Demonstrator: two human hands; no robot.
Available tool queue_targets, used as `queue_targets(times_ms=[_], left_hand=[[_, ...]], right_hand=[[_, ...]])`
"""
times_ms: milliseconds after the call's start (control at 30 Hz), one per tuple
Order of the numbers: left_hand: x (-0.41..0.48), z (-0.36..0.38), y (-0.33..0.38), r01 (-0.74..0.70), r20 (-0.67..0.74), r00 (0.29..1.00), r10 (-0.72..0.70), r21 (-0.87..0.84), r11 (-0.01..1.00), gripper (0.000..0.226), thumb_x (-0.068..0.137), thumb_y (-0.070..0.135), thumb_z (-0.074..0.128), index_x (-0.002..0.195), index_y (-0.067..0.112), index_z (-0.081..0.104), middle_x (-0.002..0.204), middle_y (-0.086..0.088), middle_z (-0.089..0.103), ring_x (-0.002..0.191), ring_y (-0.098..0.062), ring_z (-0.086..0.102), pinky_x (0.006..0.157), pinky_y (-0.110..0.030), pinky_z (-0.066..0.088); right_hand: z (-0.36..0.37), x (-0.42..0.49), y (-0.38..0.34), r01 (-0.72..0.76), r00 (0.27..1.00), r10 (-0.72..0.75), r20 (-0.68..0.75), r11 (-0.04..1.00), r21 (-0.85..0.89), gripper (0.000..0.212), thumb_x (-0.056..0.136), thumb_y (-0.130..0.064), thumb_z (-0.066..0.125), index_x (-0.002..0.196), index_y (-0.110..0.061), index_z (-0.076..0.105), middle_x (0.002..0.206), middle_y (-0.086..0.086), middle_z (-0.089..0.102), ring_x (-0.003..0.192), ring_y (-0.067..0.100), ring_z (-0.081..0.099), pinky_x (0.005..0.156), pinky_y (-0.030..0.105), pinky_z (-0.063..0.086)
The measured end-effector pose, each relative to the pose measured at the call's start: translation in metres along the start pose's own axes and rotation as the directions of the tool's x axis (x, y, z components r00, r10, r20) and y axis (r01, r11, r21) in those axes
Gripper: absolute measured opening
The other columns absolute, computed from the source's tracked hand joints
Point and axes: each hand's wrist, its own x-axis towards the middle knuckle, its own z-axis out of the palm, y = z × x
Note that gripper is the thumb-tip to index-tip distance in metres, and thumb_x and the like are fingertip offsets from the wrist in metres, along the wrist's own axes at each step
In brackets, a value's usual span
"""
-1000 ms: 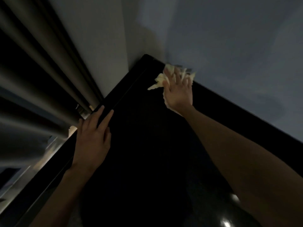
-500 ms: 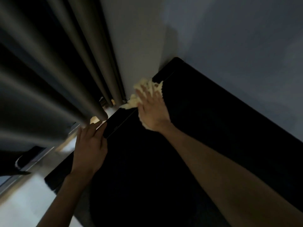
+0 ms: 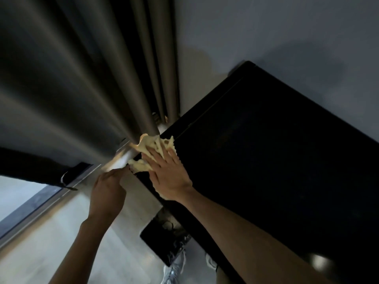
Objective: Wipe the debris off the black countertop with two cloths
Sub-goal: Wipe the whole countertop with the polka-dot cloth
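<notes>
Right hand: fingers spread flat, pressing down on the cloth.
Cloth: yellow, crumpled, at the left edge of the countertop, partly overhanging it.
Left hand: just beside that edge, fingertips near the cloth; cannot tell whether it holds anything.
Behind: dark curtain.

Left of the countertop hangs the curtain; behind it, the wall.

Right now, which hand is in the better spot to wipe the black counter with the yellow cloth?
The right. The right hand lies flat on the yellow cloth at the edge of the black countertop. The left hand sits beside that edge, off the top, and no cloth shows in it.
</notes>
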Motion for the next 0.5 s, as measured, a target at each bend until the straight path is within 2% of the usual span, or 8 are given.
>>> queue_targets(times_ms=[100,200,267,367,433,500], left_hand=[[-0.013,-0.009,-0.019,0.030,0.018,0.999,-0.030,-0.021,0.999,0.059,0.073,-0.021,0.046,0.125,0.006,0.058,0.113,-0.023,0.063,0.098,-0.042,0.061,0.088,-0.050,0.052],[-0.022,-0.015,-0.016,0.024,0.044,0.999,-0.023,-0.021,0.999,0.051,0.079,-0.015,0.045,0.126,0.002,0.056,0.116,-0.024,0.062,0.100,-0.043,0.061,0.088,-0.049,0.051],[-0.027,-0.019,-0.002,0.029,0.069,0.997,-0.027,-0.023,0.999,0.045,0.083,-0.013,0.043,0.126,-0.002,0.054,0.117,-0.026,0.061,0.100,-0.044,0.060,0.084,-0.045,0.048],[-0.026,-0.019,0.023,-0.089,0.053,0.994,0.092,-0.066,0.994,0.048,0.084,-0.013,0.042,0.128,0.001,0.053,0.121,-0.024,0.060,0.095,-0.043,0.061,0.072,-0.040,0.047],[-0.017,-0.010,0.032,-0.130,0.082,0.987,0.136,-0.080,0.988,0.051,0.085,-0.005,0.044,0.135,0.007,0.048,0.133,-0.020,0.053,0.106,-0.041,0.058,0.077,-0.043,0.049],[-0.006,0.002,0.038,-0.147,0.113,0.981,0.156,-0.086,0.985,0.054,0.087,0.005,0.044,0.140,0.013,0.041,0.143,-0.014,0.044,0.121,-0.036,0.050,0.088,-0.047,0.051]], right_hand=[[0.003,-0.015,-0.023,0.014,1.000,-0.014,-0.007,0.999,-0.030,0.057,0.099,-0.037,0.011,0.154,-0.023,0.009,0.163,0.001,0.006,0.149,0.028,-0.006,0.119,0.048,0.009],[0.005,-0.040,-0.031,0.042,0.999,-0.042,-0.006,0.999,0.014,0.055,0.099,-0.038,0.016,0.153,-0.026,0.017,0.162,-0.001,0.012,0.150,0.025,0.003,0.120,0.048,0.011],[0.007,-0.059,-0.029,0.071,0.997,-0.071,-0.007,0.995,0.077,0.054,0.099,-0.039,0.022,0.152,-0.028,0.022,0.161,-0.002,0.017,0.149,0.024,0.009,0.120,0.046,0.009],[0.006,-0.078,-0.020,0.053,0.998,-0.049,-0.031,0.988,0.145,0.051,0.099,-0.039,0.028,0.150,-0.033,0.027,0.160,-0.005,0.020,0.148,0.022,0.015,0.121,0.041,0.001],[0.007,-0.081,-0.016,0.036,0.999,-0.029,-0.045,0.983,0.177,0.049,0.099,-0.039,0.031,0.148,-0.037,0.031,0.157,-0.006,0.029,0.146,0.022,0.021,0.121,0.039,0.000],[0.008,-0.078,-0.012,0.031,0.997,-0.016,-0.072,0.976,0.214,0.047,0.098,-0.037,0.035,0.146,-0.037,0.036,0.149,-0.004,0.041,0.142,0.024,0.029,0.121,0.042,0.007]])
